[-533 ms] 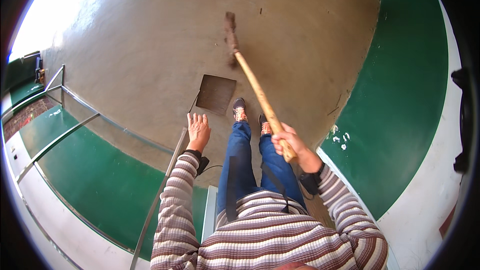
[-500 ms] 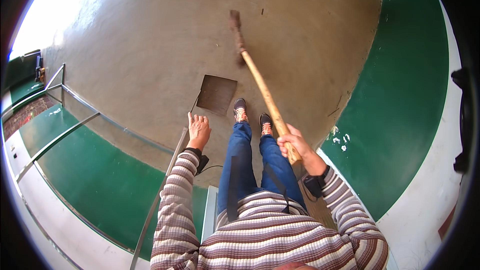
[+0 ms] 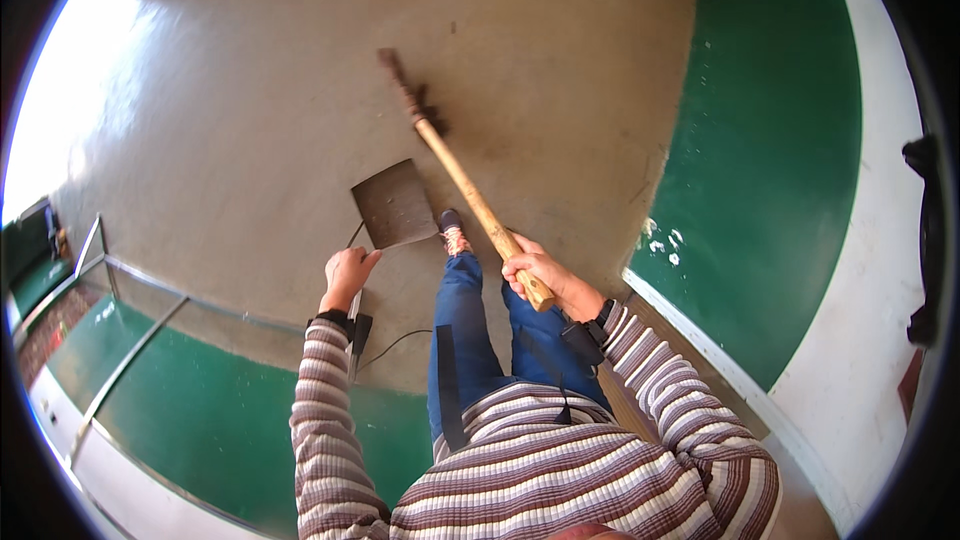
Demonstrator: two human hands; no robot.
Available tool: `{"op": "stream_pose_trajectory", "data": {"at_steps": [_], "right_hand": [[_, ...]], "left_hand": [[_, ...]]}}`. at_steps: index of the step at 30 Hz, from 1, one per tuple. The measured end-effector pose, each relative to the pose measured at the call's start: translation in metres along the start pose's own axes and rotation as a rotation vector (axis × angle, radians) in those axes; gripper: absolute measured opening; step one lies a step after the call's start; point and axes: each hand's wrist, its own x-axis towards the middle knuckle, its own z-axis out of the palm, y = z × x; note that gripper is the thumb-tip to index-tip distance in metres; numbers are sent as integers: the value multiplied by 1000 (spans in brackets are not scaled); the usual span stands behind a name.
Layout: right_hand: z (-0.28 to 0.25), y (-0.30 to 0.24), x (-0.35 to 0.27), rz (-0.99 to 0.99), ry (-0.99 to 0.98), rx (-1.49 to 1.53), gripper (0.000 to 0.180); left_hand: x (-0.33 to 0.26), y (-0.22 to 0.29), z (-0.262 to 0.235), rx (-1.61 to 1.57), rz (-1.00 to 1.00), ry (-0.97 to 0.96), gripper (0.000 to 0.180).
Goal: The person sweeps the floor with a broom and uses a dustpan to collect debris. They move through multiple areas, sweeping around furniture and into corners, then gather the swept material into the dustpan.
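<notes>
railing [image 3: 130,360] lies far left of the grip. left hand [image 3: 347,275] is curled around the upright handle of the dustpan [image 3: 395,203], whose pan rests flat on the floor [image 3: 250,120] just ahead of that fist. right hand [image 3: 540,275] is clamped on the end of the broom [image 3: 455,175], with the head angled out past the pan. white scraps [image 3: 662,240] lie right of the grip, apparently unswept; sweeping looks partway done.
</notes>
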Motion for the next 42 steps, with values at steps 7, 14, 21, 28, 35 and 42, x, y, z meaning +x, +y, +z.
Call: {"op": "stream_pose_trajectory", "data": {"at_steps": [7,14,21,28,35,42], "right_hand": [[-37,7,-83,-144,88,88,80],[-142,-16,-105,-229,460,170,82],[-320,-75,-88,-289,701,238,31],[-396,-165,-8,-1021,478,-896,51],[-221,-190,101,-292,475,306,12],[-69,-141,77,-90,233,84,45]], "left_hand": [[18,39,32,-340,-27,30,46],[38,74,44,-601,-193,145,45],[68,111,39,-675,-325,209,46],[79,145,41,-756,-387,268,49],[69,160,34,-796,-430,367,46],[54,158,21,-955,-497,430,37]]}}
